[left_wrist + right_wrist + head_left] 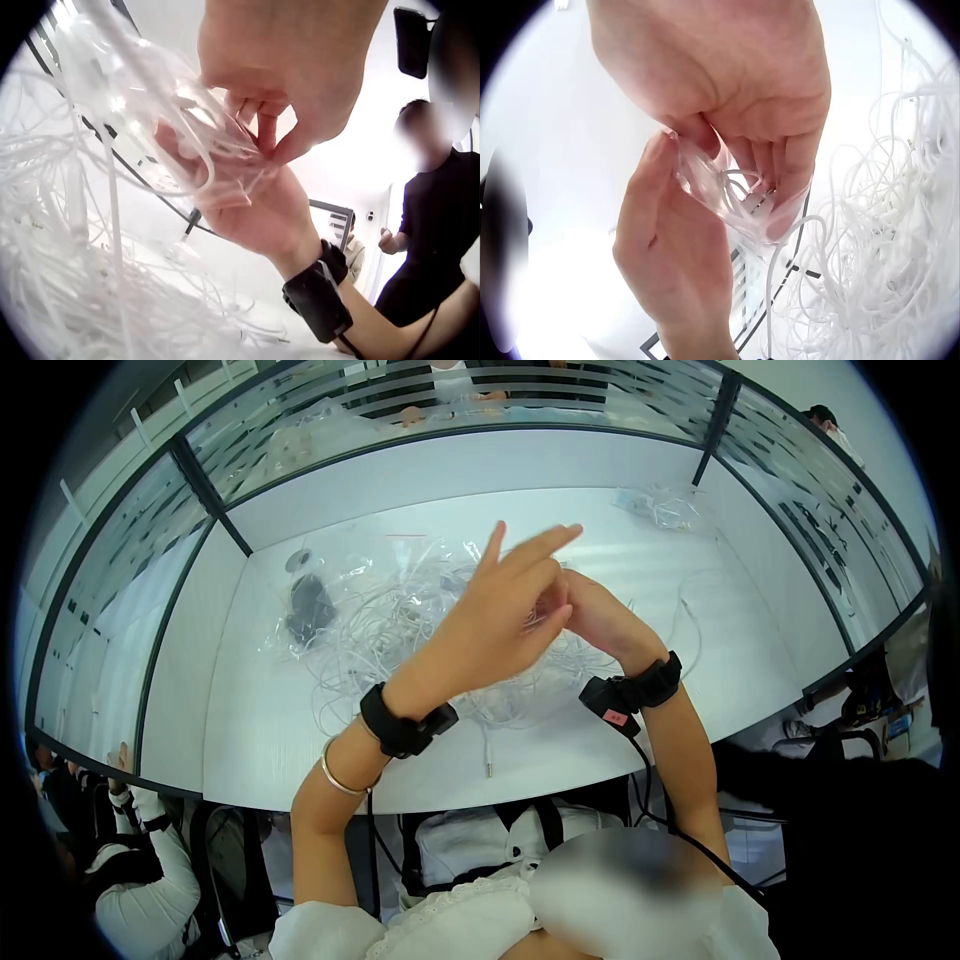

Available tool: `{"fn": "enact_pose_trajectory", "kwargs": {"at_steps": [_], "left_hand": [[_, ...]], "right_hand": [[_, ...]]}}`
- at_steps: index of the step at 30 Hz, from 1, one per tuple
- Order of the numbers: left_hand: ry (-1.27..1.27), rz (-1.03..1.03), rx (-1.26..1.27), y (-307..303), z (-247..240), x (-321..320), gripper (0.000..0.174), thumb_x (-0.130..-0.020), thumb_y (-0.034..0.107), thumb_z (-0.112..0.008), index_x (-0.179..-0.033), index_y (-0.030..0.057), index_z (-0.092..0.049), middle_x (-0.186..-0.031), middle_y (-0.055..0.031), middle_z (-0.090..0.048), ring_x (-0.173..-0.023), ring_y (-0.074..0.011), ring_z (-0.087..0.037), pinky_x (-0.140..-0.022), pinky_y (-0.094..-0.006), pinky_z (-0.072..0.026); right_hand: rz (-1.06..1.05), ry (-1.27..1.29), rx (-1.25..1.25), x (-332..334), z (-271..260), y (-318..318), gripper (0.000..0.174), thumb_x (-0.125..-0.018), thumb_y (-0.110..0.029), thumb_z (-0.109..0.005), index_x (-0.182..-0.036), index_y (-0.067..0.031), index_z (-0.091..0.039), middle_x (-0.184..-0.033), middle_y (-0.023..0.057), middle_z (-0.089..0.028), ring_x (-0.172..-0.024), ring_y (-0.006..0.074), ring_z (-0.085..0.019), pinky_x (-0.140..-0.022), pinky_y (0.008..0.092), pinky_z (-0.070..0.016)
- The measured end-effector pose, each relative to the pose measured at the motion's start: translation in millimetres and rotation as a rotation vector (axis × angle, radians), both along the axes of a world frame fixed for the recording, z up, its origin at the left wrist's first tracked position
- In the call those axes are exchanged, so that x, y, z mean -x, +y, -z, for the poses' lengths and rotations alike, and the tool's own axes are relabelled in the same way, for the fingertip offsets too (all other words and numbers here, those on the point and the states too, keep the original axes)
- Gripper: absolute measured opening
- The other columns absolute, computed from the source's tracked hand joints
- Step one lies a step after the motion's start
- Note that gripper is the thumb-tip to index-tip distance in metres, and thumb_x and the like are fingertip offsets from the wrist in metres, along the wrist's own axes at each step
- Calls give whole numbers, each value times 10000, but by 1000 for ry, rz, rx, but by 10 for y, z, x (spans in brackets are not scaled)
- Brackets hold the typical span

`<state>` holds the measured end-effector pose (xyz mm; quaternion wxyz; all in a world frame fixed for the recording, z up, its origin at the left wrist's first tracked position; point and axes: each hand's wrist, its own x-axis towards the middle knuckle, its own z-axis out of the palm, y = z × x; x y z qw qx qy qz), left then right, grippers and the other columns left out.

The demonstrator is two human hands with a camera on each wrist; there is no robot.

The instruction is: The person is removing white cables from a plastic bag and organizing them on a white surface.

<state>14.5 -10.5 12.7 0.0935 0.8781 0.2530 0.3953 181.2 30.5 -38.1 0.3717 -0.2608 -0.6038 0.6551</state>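
Note:
Between my two hands, above the cable heap, is a small clear plastic bag (701, 176) with its mouth spread apart. A white cable with a connector (757, 201) shows at the bag, and one strand hangs down from it. My left hand (505, 610) pinches the bag's edge between thumb and finger, its other fingers stretched out in the head view. Behind it, my right hand (605, 622) holds the bag with fingers curled round it; the left hand partly hides it in the head view. Under both hands lies a tangled heap of white cables (400, 620).
A dark bundle in clear plastic (311, 605) lies left of the heap, near a small round disc (298, 560). Another clear bag (665, 510) sits at the back right. Low partition walls (470, 465) enclose the table. A loose cable (688, 610) curves on the right.

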Motion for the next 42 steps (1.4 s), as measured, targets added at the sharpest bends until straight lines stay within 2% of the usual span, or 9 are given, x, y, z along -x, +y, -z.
{"fn": "enact_pose_trajectory", "kwargs": {"at_steps": [8, 11, 14, 17, 23, 27, 31, 36, 42], "left_hand": [[-556, -308, 146, 282, -223, 438, 543, -823, 228, -691, -1288, 68, -462, -1364, -135, -436, -1342, -293, -325, -1096, -499, -250], [-620, -10, 794, 429, -182, 656, 704, -805, 270, -732, -1378, 60, -381, -1289, -169, -499, -1209, -265, -493, -1034, -373, -364], [-525, 72, 988, 468, -154, 673, 712, -823, 292, -715, -1397, 54, -368, -1209, -167, -574, -1089, -217, -589, -972, -331, -421], [-412, 10, 706, 398, -197, 644, 571, -904, 263, -591, -1376, 12, -392, -1178, -123, -600, -1026, -190, -609, -913, -312, -463], [-542, 195, 907, 505, -234, 759, 499, -924, 322, -557, -1313, 23, -463, -1253, -108, -562, -1122, -202, -572, -978, -323, -414], [-138, -380, 130, 505, -99, 699, 521, -853, 340, -669, -1274, 68, -526, -1234, -103, -567, -1177, -245, -533, -1032, -377, -365], [-164, 45, 721, 415, -187, 632, 608, -789, 368, -740, -1276, 75, -524, -1161, -105, -580, -1145, -231, -540, -1009, -350, -402], [113, 76, 623, 372, -66, 528, 421, -757, 382, -774, -947, 18, -681, -751, -26, -598, -711, -118, -491, -660, -269, -402], [165, 82, 885, 243, -195, 429, 424, -760, 338, -778, -1024, 20, -685, -803, -47, -643, -748, -117, -562, -691, -274, -460]], "right_hand": [[-93, 381, 92, -78, -461, -74, 635, -1005, -436, -185, -1435, 12, -318, -1326, 230, -513, -1105, 329, -591, -852, 356, -509], [-103, 451, 22, -141, -414, -12, 611, -999, -375, -240, -1451, 36, -263, -1369, 256, -460, -1184, 357, -538, -912, 384, -484], [-202, 567, 174, -115, -386, -42, 630, -997, -384, -305, -1467, 28, -227, -1447, 214, -382, -1243, 370, -483, -977, 441, -441], [-109, 408, 74, -110, -338, 8, 643, -999, -418, -275, -1468, 20, -227, -1443, 199, -394, -1229, 379, -493, -991, 446, -432], [-94, 292, 34, -188, -368, 22, 672, -999, -459, -145, -1436, 25, -308, -1396, 219, -447, -1134, 385, -567, -849, 427, -529], [-126, 190, 78, -222, -474, -14, 724, -976, -513, -179, -1351, 45, -446, -1220, 196, -607, -922, 324, -666, -753, 351, -534], [5, -82, -125, -150, -480, -54, 650, -993, -456, -227, -1166, 36, -615, -1143, 181, -652, -803, 261, -684, -625, 270, -523], [143, -211, -378, -89, -520, -228, 441, -993, -345, -423, -1057, -6, -699, -840, 104, -672, -619, 161, -589, -536, 261, -453], [451, -368, -662, -47, -663, -389, 237, -915, -240, -613, -947, -30, -720, -671, 68, -639, -578, 107, -578, -532, 231, -430]]}}
